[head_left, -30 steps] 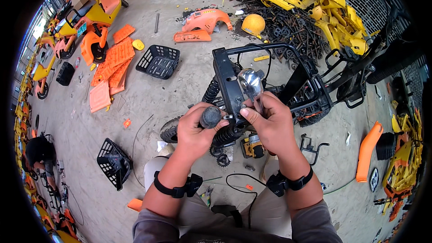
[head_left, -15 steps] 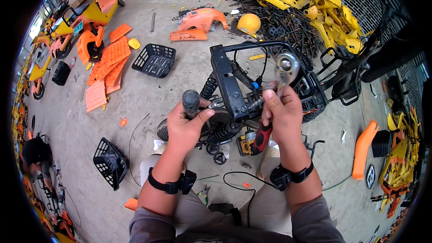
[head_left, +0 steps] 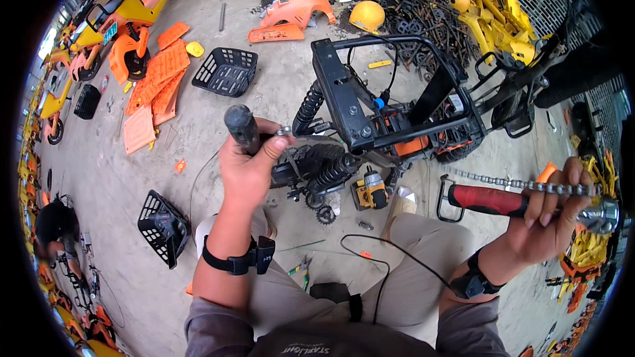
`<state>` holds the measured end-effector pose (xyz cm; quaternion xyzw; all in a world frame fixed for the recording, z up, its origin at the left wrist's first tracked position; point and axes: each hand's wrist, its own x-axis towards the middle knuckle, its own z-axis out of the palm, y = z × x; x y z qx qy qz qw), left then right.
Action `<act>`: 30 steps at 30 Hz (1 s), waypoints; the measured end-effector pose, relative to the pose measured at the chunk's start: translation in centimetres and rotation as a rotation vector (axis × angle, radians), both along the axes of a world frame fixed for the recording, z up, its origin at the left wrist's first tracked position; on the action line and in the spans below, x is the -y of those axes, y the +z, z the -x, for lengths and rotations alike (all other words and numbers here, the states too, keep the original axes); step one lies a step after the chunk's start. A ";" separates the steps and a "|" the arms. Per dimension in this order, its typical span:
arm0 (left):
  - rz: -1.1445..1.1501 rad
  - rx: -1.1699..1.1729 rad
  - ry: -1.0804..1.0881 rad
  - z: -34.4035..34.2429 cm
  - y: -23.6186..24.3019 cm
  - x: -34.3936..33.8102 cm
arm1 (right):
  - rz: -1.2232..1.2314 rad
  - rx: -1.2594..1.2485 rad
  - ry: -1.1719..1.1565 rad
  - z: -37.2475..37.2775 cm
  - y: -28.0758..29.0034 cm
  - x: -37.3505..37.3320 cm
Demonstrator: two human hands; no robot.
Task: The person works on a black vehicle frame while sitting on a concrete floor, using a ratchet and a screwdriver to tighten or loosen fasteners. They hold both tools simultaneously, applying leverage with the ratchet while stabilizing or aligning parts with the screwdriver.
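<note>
My right hand (head_left: 539, 237) is off to the right, closed around a ratchet wrench with a red and black handle (head_left: 486, 199) and a shiny head. A roller chain (head_left: 506, 182) trails from the same fingers, its free end blurred over the handle. My left hand (head_left: 245, 175) is closed around a dark, round-ended cylinder (head_left: 243, 127) whose kind I cannot make out. Small metal pieces (head_left: 284, 131) show by its thumb tip. Between the hands stands the black bike frame (head_left: 344, 102), with its rear wheel (head_left: 291, 165) and shock absorber (head_left: 334, 173) near my left hand.
A yellow and black power tool (head_left: 370, 190) and pliers (head_left: 303, 271) lie on the floor near my legs. Black baskets (head_left: 225, 71) and orange panels (head_left: 159, 82) are to the left. Yellow body parts and a dark heap of metal parts (head_left: 423, 43) lie behind the frame.
My right hand has swung right, away from the frame, with the ratchet wrench and the chain. My left hand has moved a little left and up, still holding the dark cylinder.
</note>
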<state>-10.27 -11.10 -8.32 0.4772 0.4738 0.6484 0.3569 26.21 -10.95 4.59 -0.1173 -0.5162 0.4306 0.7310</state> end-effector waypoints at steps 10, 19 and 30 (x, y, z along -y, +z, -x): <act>0.331 -0.212 0.083 8.0 -0.5 4.7 | 0.588 0.035 -0.212 2.8 -8.1 3.0; 0.823 -0.805 -0.216 9.0 -5.3 6.4 | 0.741 0.281 -0.206 4.5 -14.5 1.7; 0.925 -1.226 -0.413 9.5 -11.9 4.7 | 0.896 0.308 -0.051 4.2 -15.2 0.6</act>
